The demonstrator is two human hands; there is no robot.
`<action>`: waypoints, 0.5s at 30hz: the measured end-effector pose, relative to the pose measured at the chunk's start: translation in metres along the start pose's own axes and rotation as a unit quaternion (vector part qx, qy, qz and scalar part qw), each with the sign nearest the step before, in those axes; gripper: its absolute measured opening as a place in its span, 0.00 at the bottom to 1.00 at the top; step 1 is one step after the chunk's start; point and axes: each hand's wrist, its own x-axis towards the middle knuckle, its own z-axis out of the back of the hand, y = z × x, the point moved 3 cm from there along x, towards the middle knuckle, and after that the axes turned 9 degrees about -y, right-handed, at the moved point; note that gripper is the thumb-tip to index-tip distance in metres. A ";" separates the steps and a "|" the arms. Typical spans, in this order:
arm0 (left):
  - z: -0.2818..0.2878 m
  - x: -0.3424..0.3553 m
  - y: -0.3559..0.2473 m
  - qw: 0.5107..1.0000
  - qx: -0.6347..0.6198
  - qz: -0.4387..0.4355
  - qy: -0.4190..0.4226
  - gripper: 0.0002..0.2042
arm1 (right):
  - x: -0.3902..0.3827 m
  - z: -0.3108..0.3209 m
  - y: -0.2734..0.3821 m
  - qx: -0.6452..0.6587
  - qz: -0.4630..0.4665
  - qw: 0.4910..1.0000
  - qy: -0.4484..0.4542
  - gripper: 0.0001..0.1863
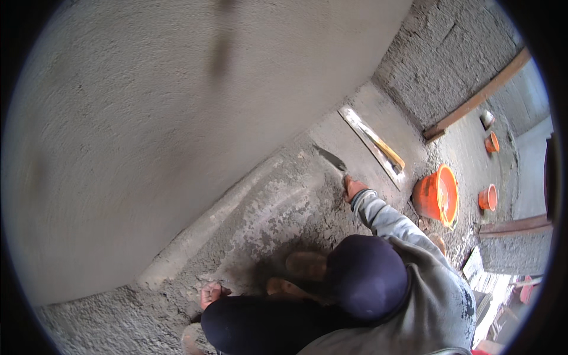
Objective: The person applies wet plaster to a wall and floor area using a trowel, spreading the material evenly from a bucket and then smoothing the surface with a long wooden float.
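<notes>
My right hand (355,187), stretched forward in a grey sleeve, is closed round the handle of a pointed trowel (331,158). The trowel's dark blade points toward the foot of the plastered wall, low over or touching the cement floor (296,195); which of the two I cannot tell. Beyond it, a long flat plastering float (374,148) with a wooden handle lies on smoother cement. My left hand (213,293) is beside my dark-trousered knee, its fingers curled, with nothing visible in them. Rough, patchy mortar lies between my hands.
A smooth grey wall (148,130) fills the left side. On the right stand an orange bucket (427,195) and smaller orange pots (488,198). A wooden beam (482,94) slants by a rough wall (449,53). My knees and feet are close below.
</notes>
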 end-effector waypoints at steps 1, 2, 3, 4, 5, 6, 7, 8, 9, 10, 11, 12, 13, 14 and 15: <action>0.007 -0.003 0.004 1.000 -0.007 -0.025 0.013 0.09 | 0.007 0.004 -0.005 0.012 -0.039 0.999 -0.034 0.25; 0.011 -0.004 0.009 1.000 0.007 -0.020 0.016 0.10 | 0.019 0.004 -0.007 0.004 -0.050 0.998 -0.044 0.24; 0.018 -0.007 0.014 0.999 0.039 0.006 -0.014 0.10 | 0.033 -0.001 -0.007 0.017 -0.025 0.999 -0.021 0.25; 0.015 -0.009 0.016 0.998 0.039 -0.041 0.025 0.11 | 0.052 -0.005 -0.008 0.010 -0.012 1.000 -0.024 0.25; 0.019 -0.014 0.018 0.999 0.017 -0.032 0.003 0.10 | 0.071 -0.012 -0.010 -0.021 -0.022 0.999 -0.040 0.25; 0.022 -0.018 0.019 0.998 -0.024 -0.047 -0.030 0.09 | 0.089 -0.022 -0.009 -0.029 -0.029 0.997 -0.058 0.23; 0.025 -0.026 0.021 0.997 -0.040 -0.037 -0.049 0.08 | 0.105 -0.034 -0.009 -0.007 -0.006 1.000 -0.028 0.22; 0.031 -0.033 0.019 0.991 -0.067 -0.054 -0.104 0.08 | 0.119 -0.045 -0.007 -0.003 -0.006 1.000 0.004 0.21; 0.036 -0.041 0.018 0.987 -0.077 -0.049 -0.133 0.08 | 0.130 -0.050 -0.003 0.029 0.025 0.998 0.051 0.20; 0.042 -0.049 0.017 0.977 -0.087 -0.052 -0.189 0.07 | 0.136 -0.051 0.001 0.020 -0.005 0.999 0.026 0.20; 0.042 -0.054 0.019 0.980 -0.102 -0.034 -0.167 0.07 | 0.136 -0.052 0.008 0.019 -0.014 0.999 0.048 0.20; 0.043 -0.059 0.021 0.978 -0.118 -0.022 -0.171 0.07 | 0.131 -0.048 0.022 0.011 0.045 0.999 0.018 0.20; 0.047 -0.062 0.022 0.972 -0.127 -0.008 -0.200 0.07 | 0.123 -0.044 0.032 -0.039 0.055 0.997 0.040 0.21; 0.047 -0.065 0.023 0.967 -0.141 -0.041 -0.210 0.07 | 0.109 -0.042 0.050 -0.033 0.139 0.984 0.106 0.21; 0.050 -0.065 0.022 0.970 -0.130 -0.036 -0.205 0.06 | 0.094 -0.039 0.068 -0.068 0.181 0.971 0.140 0.22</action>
